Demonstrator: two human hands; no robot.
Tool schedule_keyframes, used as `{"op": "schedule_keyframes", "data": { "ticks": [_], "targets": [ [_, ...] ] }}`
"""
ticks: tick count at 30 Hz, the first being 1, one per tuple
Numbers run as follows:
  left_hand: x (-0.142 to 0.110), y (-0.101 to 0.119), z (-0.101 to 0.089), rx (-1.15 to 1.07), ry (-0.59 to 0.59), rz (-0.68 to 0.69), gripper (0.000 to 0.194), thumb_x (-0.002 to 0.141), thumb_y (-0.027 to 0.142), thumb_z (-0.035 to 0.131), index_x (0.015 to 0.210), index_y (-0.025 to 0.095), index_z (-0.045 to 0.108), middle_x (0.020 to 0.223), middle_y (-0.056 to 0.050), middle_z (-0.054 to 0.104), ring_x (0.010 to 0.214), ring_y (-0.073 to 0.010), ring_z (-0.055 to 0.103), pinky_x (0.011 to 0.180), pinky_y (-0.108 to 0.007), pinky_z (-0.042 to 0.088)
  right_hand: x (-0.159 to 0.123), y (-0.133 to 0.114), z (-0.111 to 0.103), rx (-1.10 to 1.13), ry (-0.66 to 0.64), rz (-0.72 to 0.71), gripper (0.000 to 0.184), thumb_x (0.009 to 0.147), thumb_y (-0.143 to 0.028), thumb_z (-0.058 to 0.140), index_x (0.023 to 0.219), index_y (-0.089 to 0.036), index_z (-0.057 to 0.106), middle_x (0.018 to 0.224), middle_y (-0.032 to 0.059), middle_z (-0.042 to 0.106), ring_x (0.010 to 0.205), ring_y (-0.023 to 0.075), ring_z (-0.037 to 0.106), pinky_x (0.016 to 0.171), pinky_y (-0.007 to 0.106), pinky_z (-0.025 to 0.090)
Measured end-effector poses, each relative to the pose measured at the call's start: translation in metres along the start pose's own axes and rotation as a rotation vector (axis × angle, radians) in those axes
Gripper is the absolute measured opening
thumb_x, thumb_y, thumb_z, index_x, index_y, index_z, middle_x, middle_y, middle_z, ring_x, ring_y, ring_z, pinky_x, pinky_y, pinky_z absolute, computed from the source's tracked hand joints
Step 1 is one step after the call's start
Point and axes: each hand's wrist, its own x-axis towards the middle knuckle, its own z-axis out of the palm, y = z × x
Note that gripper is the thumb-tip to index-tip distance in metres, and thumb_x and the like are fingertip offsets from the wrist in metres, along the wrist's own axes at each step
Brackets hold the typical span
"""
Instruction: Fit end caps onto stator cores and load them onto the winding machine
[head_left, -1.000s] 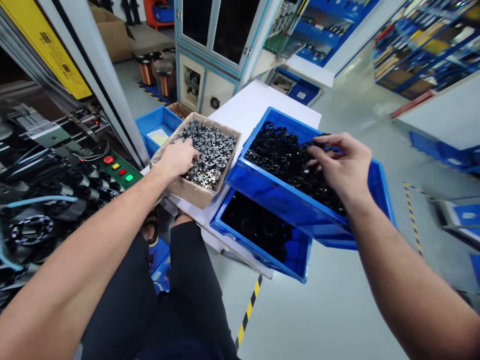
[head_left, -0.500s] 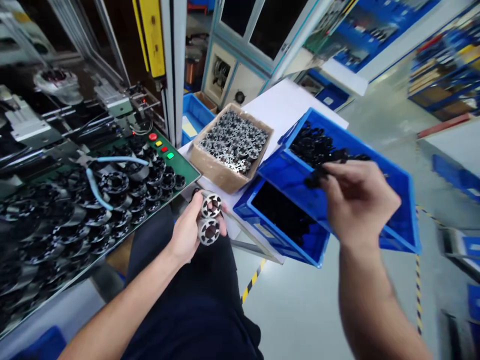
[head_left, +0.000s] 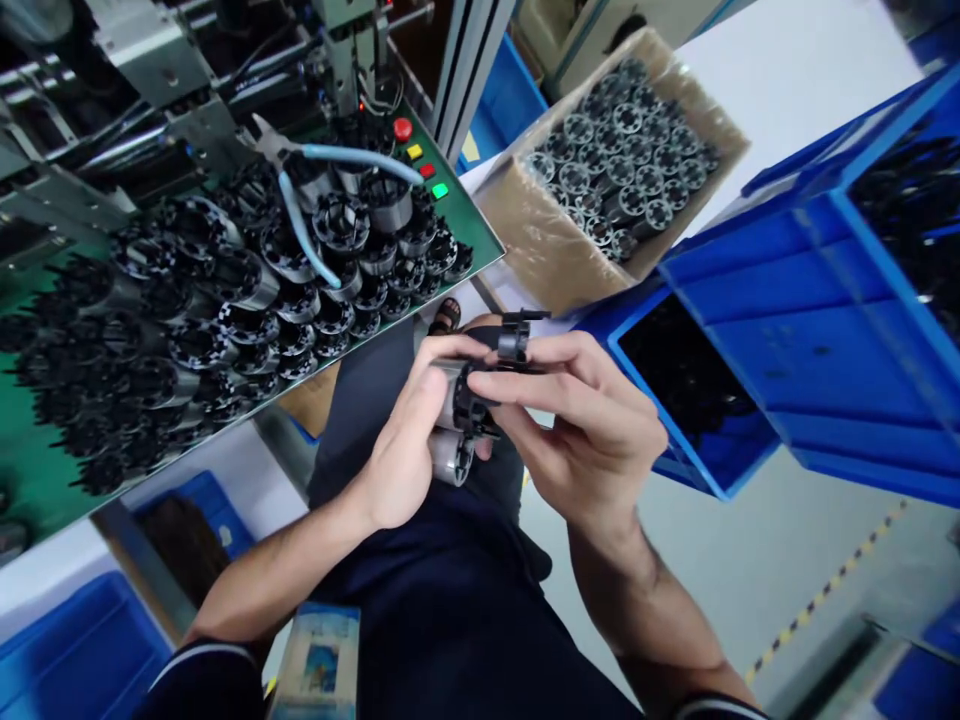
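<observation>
My left hand [head_left: 405, 440] is wrapped round a pair of silvery, ring-shaped stator cores [head_left: 448, 458], one above the other, over my lap. Black plastic end pieces with prongs are in the fingers of my right hand [head_left: 592, 430]. One black end piece [head_left: 471, 398] is against the end of the upper core, under my right fingertips; how far it is seated is hidden. A second black pronged piece [head_left: 514, 338] sticks up between the two hands, by the right fingers. Beside my left hand, rows of cores with black end pieces [head_left: 247, 275] stand on the green tabletop [head_left: 37, 430].
Blue-handled pliers [head_left: 360, 160] lie on the cores. Lit buttons [head_left: 439, 191] sit at the tabletop's corner. An open carton [head_left: 525, 240] of bare cores stands ahead. On the right, a blue bin [head_left: 832, 280] of black parts rises above another blue bin [head_left: 720, 465].
My right hand has come from the upper blue bin to my left hand, bringing black pieces. The left hand has turned the cores sideways. The view has shifted closer to the tabletop.
</observation>
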Motion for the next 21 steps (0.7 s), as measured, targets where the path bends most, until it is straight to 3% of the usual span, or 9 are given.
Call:
{"op": "schedule_keyframes", "data": {
  "ticks": [2,5,12,16,21],
  "targets": [
    [-0.003,0.001,-0.003,0.036,-0.014,0.043,0.058,0.121,0.078,0.068,0.16,0.035,0.074,0.168,-0.01,0.073,0.114,-0.0272,0.083,0.072,-0.031,0.07,-0.002,-0.003,0.004,-0.003,0.007,-0.013,0.043,0.103,-0.003,0.087,0.125,-0.039,0.098,0.114,0.0026,0.086,0.102,0.0201,0.086,0.084,0.034,0.074],
    [-0.006,0.001,-0.007,0.081,-0.025,0.069,0.065,0.123,0.077,0.065,0.171,0.034,0.07,0.176,-0.011,0.069,0.129,-0.0319,0.082,0.073,-0.029,0.069,-0.006,-0.006,0.01,-0.002,0.025,0.012,0.042,0.102,-0.005,0.089,0.124,-0.04,0.098,0.115,0.0019,0.086,0.103,0.0204,0.086,0.085,0.035,0.074],
    [-0.008,-0.002,-0.009,0.133,-0.018,0.077,0.061,0.126,0.074,0.061,0.168,0.032,0.074,0.174,-0.011,0.071,0.126,-0.0295,0.081,0.078,-0.031,0.069,-0.016,-0.004,0.021,0.017,0.113,0.09,0.043,0.103,-0.006,0.089,0.127,-0.04,0.098,0.107,0.0022,0.081,0.097,0.0213,0.08,0.085,0.041,0.07],
    [-0.009,-0.001,-0.011,0.131,-0.036,0.062,0.059,0.125,0.075,0.064,0.163,0.031,0.077,0.176,-0.011,0.069,0.139,-0.0348,0.078,0.078,-0.032,0.07,-0.02,-0.001,0.021,-0.016,0.15,0.022,0.046,0.101,-0.005,0.091,0.128,-0.042,0.099,0.11,0.0026,0.082,0.095,0.02,0.08,0.075,0.036,0.067],
    [-0.013,-0.004,-0.016,0.165,-0.076,0.037,0.057,0.129,0.071,0.055,0.167,0.033,0.074,0.169,-0.011,0.073,0.136,-0.0309,0.079,0.079,-0.03,0.07,-0.024,-0.006,0.018,-0.033,0.084,0.069,0.047,0.102,-0.005,0.091,0.13,-0.042,0.098,0.102,0.0017,0.078,0.088,0.0181,0.076,0.069,0.033,0.064]
  ]
}}
